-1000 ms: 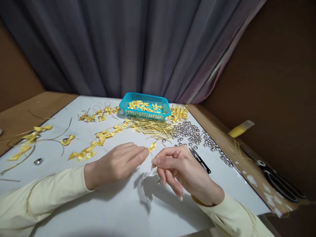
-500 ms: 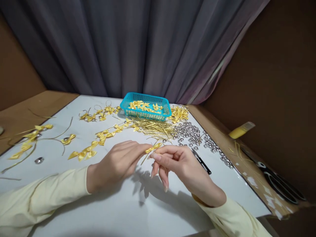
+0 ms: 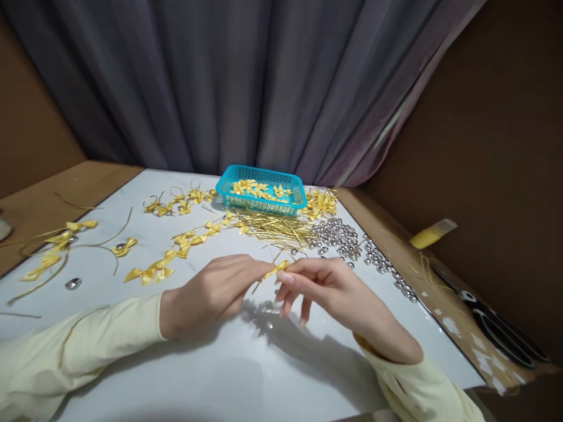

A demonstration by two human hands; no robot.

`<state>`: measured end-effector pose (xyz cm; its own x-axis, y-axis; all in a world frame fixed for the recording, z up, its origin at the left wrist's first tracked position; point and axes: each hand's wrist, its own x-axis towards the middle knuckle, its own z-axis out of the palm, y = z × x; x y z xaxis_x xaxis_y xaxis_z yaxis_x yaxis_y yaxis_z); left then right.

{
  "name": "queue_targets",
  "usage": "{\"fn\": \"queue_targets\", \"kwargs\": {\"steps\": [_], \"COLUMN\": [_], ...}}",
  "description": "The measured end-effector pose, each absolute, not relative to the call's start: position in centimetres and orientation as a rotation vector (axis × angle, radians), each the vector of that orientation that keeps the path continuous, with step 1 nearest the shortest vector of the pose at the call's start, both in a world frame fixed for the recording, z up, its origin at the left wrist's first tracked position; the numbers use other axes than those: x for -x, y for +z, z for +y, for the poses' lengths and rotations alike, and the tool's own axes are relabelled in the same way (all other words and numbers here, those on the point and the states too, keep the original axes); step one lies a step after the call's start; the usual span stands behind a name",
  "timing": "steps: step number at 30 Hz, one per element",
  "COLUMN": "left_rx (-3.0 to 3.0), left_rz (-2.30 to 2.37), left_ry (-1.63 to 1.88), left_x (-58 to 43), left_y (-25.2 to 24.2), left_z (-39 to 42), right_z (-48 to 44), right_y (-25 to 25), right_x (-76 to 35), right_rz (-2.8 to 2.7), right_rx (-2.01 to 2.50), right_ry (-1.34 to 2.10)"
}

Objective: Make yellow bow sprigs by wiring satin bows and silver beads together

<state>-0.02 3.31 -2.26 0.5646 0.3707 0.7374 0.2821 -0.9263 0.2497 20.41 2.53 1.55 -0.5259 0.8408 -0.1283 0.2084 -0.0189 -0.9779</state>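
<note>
A small yellow ribbon bow (image 3: 278, 267) with a thin gold tie is pinched between my two hands above the white board. My left hand (image 3: 220, 285) grips it from the left, the fingers pressed together. From the right, the thumb and forefinger of my right hand (image 3: 323, 286) pinch its other side, with the lower fingers hanging loosely curled. Just beyond the hands lie a pile of gold ties (image 3: 277, 228) and a heap of silver beads (image 3: 336, 234). More yellow bows (image 3: 182, 243) form a row to the left.
A blue basket (image 3: 229, 199) with yellow bows stands at the back, before a grey curtain (image 3: 229, 82). Bows with long ties (image 3: 59, 240) lie at the left. Scissors (image 3: 497, 328) and a yellow tube (image 3: 433, 233) rest along the right edge.
My right hand has shifted slightly right and its wrist has turned a little. Both hands still hold the bow. The black-handled tool behind my right hand is now hidden.
</note>
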Motion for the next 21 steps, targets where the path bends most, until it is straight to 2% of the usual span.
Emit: {"fn": "queue_targets", "kwargs": {"steps": [3, 5, 7, 12, 15, 18, 21], "left_rx": [-2.564, -2.497, -2.458, -2.426, -2.409, -2.417, -2.428], "left_rz": [0.714, 0.742, 0.706, 0.641, 0.594, 0.552, 0.561], "left_ry": [1.258, 1.177, 1.101, 1.026, 1.007, 1.029, 1.067], "left_x": [-0.1, -0.2, -0.2, -0.2, -0.3, -0.4, -0.4], "left_y": [-2.0, -1.9, -1.8, -1.6, -1.6, -1.7, -1.9], "left_z": [3.2, 3.1, 3.0, 2.8, 2.6, 2.5, 2.5], "right_z": [3.7, 4.4, 4.9, 4.9, 4.9, 5.0, 5.0], "right_y": [1.5, 1.0, 0.3, -1.1, -1.3, -1.5, -1.7], "right_x": [-21.8, -21.9, -21.4, -19.6, -19.5, -19.5, -19.4], "right_rz": [-1.899, -1.914, -1.912, -1.696, -1.584, -1.515, -1.448], "right_rx": [1.256, 1.258, 1.190, 1.031, 0.949, 0.938, 0.991], "right_ry": [1.135, 1.027, 1.146, 1.771, 2.023, 2.119, 2.069]}}
